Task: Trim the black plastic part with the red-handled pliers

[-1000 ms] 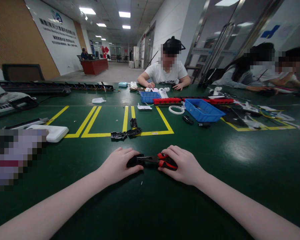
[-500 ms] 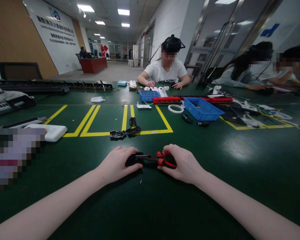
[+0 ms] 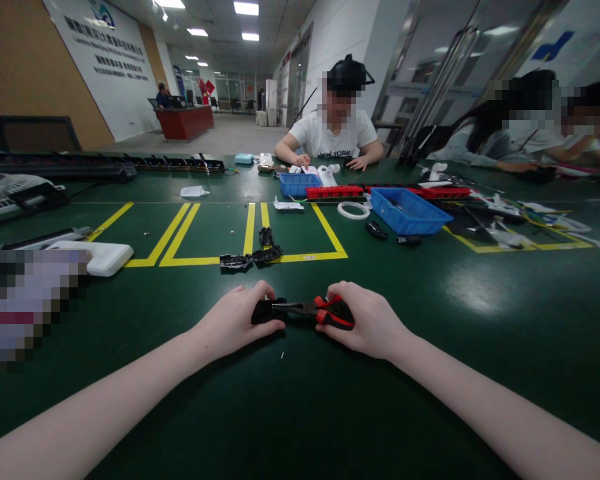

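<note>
Between both hands' grip, pliers (image 3: 307,309) on part (image 3: 265,311).

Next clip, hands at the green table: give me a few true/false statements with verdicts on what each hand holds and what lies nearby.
1. The right hand grips red-and-black pliers. True.
2. The left hand holds a white part. False: it holds a small black part at the pliers' nose.
3. Black plastic pieces lie on the yellow tape line beyond the hands. True.
4. The blue bin sits between the two hands. False: it stands farther back, to the right.
</note>
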Demonstrator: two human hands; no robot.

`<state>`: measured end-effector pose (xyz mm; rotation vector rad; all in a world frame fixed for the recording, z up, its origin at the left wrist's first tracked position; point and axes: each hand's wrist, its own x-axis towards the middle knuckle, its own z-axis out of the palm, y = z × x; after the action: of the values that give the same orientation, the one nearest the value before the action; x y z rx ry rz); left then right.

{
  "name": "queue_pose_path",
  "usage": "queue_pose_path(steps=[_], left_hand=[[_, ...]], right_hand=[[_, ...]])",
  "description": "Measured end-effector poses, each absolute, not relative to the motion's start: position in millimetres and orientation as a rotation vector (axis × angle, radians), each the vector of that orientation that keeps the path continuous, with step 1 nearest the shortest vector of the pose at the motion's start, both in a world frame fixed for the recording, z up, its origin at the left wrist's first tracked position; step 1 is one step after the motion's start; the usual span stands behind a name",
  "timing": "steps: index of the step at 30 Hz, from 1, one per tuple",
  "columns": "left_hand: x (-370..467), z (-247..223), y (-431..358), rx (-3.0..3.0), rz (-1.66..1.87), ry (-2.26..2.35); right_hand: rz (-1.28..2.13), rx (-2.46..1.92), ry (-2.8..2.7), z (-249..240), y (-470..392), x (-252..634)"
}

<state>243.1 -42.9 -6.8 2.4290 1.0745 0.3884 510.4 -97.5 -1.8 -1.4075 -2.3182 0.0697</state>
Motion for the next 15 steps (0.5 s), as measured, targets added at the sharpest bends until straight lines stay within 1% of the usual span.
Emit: queue_pose_path(steps=[7, 15], left_hand=[[241.9, -10.7, -40.7, 2.373, 0.359, 1.089], [243.0, 3.9, -48.8, 2.331, 0.358, 1.035]], right_hand=[[0.106, -1.413, -2.316, -2.1, -97.8, 510.9], [0.125, -1.344, -2.308, -3.9, -98.8, 511.8]])
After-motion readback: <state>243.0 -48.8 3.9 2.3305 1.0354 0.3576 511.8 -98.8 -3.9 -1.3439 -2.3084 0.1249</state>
